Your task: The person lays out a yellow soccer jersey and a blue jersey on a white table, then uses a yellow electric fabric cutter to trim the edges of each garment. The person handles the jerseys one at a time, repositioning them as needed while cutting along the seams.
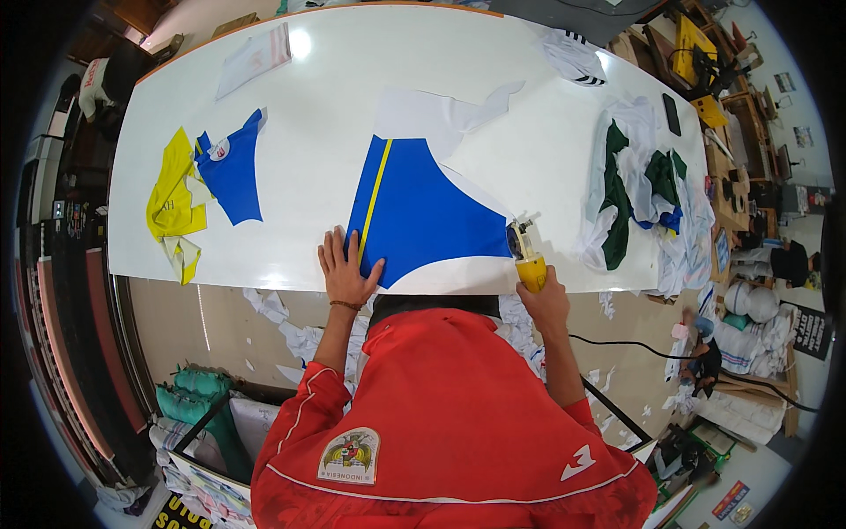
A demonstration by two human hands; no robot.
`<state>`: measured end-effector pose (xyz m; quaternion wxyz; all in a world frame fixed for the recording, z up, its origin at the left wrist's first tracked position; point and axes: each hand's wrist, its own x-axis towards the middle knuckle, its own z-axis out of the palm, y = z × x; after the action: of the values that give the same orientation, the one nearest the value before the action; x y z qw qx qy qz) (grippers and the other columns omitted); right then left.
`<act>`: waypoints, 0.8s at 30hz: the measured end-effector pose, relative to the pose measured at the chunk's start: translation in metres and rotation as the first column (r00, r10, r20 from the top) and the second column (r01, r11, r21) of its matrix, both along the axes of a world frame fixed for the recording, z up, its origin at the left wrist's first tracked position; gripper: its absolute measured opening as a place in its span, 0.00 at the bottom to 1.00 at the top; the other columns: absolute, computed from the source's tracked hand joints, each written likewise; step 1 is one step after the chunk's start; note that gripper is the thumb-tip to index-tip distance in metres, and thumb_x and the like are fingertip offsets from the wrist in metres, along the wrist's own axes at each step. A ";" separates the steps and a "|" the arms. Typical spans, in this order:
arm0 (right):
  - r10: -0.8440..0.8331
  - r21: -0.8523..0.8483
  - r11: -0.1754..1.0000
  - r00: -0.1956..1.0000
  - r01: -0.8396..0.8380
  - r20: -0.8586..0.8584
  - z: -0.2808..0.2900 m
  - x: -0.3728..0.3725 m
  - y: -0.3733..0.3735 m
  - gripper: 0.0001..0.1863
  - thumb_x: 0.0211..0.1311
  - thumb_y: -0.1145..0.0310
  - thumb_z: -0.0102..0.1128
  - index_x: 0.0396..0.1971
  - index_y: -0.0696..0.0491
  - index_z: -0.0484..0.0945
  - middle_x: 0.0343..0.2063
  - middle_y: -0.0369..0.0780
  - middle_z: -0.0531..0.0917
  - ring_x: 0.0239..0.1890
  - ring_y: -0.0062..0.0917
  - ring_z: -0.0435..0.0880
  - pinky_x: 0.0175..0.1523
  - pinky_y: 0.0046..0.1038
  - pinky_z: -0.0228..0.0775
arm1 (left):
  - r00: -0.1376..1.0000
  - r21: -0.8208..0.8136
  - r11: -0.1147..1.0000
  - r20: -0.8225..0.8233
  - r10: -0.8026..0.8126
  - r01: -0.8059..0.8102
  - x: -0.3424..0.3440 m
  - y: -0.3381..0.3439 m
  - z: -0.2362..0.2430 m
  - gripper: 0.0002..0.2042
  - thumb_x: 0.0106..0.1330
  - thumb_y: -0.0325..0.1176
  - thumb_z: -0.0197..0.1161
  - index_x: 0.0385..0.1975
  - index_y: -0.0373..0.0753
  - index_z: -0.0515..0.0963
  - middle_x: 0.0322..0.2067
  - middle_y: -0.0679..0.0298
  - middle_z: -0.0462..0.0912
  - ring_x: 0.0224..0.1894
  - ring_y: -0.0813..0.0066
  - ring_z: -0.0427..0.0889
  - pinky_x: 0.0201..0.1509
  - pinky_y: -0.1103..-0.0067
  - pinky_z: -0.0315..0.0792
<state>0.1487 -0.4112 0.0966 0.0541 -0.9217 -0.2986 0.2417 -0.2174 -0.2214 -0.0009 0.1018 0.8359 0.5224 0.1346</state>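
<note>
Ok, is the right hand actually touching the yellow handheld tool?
Touching. The head view shows the right hand gripping the near end of the yellow handheld tool, with no gap between them.

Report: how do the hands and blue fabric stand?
Left hand on blue fabric, lower left; right hand holding yellow cutter at fabric's right tip; black cord trailing rightward.

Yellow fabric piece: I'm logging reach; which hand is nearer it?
Left. The left hand rests right of the yellow fabric; the right hand, gripping the cutter, is farther right.
</note>
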 end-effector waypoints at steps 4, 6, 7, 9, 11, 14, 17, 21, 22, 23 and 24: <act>-0.042 -0.006 0.999 0.999 0.042 0.012 0.000 -0.006 0.014 0.32 0.57 0.46 0.73 0.53 0.51 0.73 0.40 0.56 0.89 0.44 0.58 0.90 0.48 0.56 0.81 | 1.000 0.017 1.000 0.007 -0.001 0.001 0.000 0.000 0.000 0.43 0.69 0.57 0.69 0.78 0.38 0.65 0.79 0.40 0.58 0.82 0.36 0.53 0.83 0.43 0.46; -0.071 0.004 0.997 0.997 0.071 0.001 0.004 -0.010 0.024 0.32 0.57 0.46 0.72 0.53 0.51 0.73 0.40 0.56 0.89 0.45 0.58 0.90 0.49 0.55 0.81 | 1.000 0.021 1.000 0.011 0.000 -0.001 -0.001 0.000 -0.001 0.43 0.69 0.57 0.69 0.78 0.38 0.65 0.79 0.40 0.58 0.82 0.36 0.53 0.83 0.43 0.47; -0.092 0.014 0.996 0.996 0.092 -0.016 0.008 -0.011 0.030 0.32 0.57 0.46 0.72 0.53 0.51 0.73 0.40 0.56 0.89 0.45 0.58 0.89 0.50 0.55 0.81 | 1.000 0.019 1.000 0.013 0.000 0.000 -0.001 0.000 -0.001 0.43 0.69 0.57 0.69 0.78 0.39 0.65 0.79 0.40 0.58 0.82 0.36 0.54 0.83 0.43 0.47; -0.115 0.036 0.993 0.993 0.116 -0.032 0.010 -0.011 0.040 0.32 0.58 0.46 0.72 0.53 0.52 0.74 0.40 0.56 0.89 0.46 0.57 0.89 0.51 0.54 0.81 | 1.000 0.015 1.000 0.018 0.000 0.000 -0.002 0.000 0.000 0.43 0.69 0.57 0.69 0.78 0.39 0.65 0.79 0.40 0.58 0.82 0.36 0.54 0.83 0.43 0.47; -0.120 0.064 0.991 0.992 0.122 -0.029 0.010 -0.009 0.051 0.32 0.58 0.47 0.72 0.54 0.53 0.74 0.40 0.56 0.89 0.47 0.57 0.89 0.52 0.53 0.81 | 1.000 0.008 1.000 0.027 0.001 -0.001 -0.002 0.001 0.000 0.43 0.68 0.57 0.69 0.78 0.39 0.65 0.79 0.40 0.58 0.82 0.36 0.54 0.83 0.43 0.47; -0.111 0.035 0.993 0.994 0.110 0.010 0.013 0.000 0.065 0.32 0.57 0.47 0.73 0.54 0.53 0.75 0.41 0.55 0.89 0.47 0.57 0.89 0.52 0.53 0.80 | 0.999 0.011 1.000 0.038 -0.003 0.003 -0.002 0.001 0.001 0.43 0.68 0.57 0.70 0.78 0.39 0.66 0.79 0.40 0.58 0.82 0.36 0.54 0.82 0.42 0.47; -0.005 0.046 0.999 0.999 0.007 -0.033 0.018 0.022 0.060 0.32 0.56 0.48 0.73 0.53 0.53 0.76 0.41 0.55 0.90 0.47 0.56 0.89 0.52 0.52 0.81 | 0.998 0.020 1.000 0.067 -0.005 0.004 -0.004 0.000 -0.002 0.43 0.68 0.57 0.70 0.77 0.38 0.66 0.79 0.40 0.58 0.82 0.35 0.54 0.82 0.42 0.47; 0.220 0.023 0.975 0.975 -0.219 -0.018 0.015 0.066 0.046 0.33 0.54 0.48 0.74 0.53 0.52 0.76 0.40 0.54 0.90 0.46 0.55 0.90 0.50 0.51 0.81 | 0.993 0.009 1.000 0.116 -0.006 0.005 -0.010 -0.002 -0.006 0.44 0.68 0.58 0.70 0.77 0.36 0.65 0.79 0.40 0.58 0.82 0.35 0.54 0.82 0.42 0.48; 0.267 0.009 0.964 0.964 -0.267 -0.002 0.015 0.074 0.044 0.33 0.54 0.47 0.75 0.54 0.52 0.76 0.39 0.55 0.90 0.46 0.56 0.90 0.49 0.51 0.82 | 0.994 0.007 1.000 0.112 -0.005 0.005 -0.011 -0.002 -0.005 0.44 0.68 0.58 0.70 0.77 0.36 0.65 0.79 0.40 0.58 0.82 0.36 0.54 0.82 0.42 0.48; 0.313 -0.006 0.950 0.950 -0.313 0.014 0.014 0.082 0.043 0.34 0.53 0.47 0.75 0.54 0.53 0.76 0.39 0.55 0.90 0.45 0.57 0.90 0.49 0.51 0.82 | 0.994 0.006 1.000 0.108 -0.005 0.005 -0.011 -0.001 -0.005 0.44 0.68 0.58 0.70 0.77 0.36 0.65 0.79 0.40 0.58 0.82 0.36 0.54 0.82 0.43 0.49; 0.335 -0.022 0.942 0.942 -0.335 0.016 0.012 0.089 0.043 0.34 0.53 0.47 0.76 0.55 0.52 0.76 0.39 0.55 0.90 0.45 0.56 0.90 0.49 0.50 0.82 | 0.994 0.005 1.000 0.105 -0.006 0.005 -0.011 -0.001 -0.004 0.44 0.68 0.59 0.70 0.77 0.35 0.65 0.79 0.40 0.58 0.82 0.37 0.54 0.82 0.43 0.49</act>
<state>0.2377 -0.3681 0.1085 0.0004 -0.8604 -0.4489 0.2412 -0.2279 -0.2227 -0.0051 0.1275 0.8293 0.5137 0.1792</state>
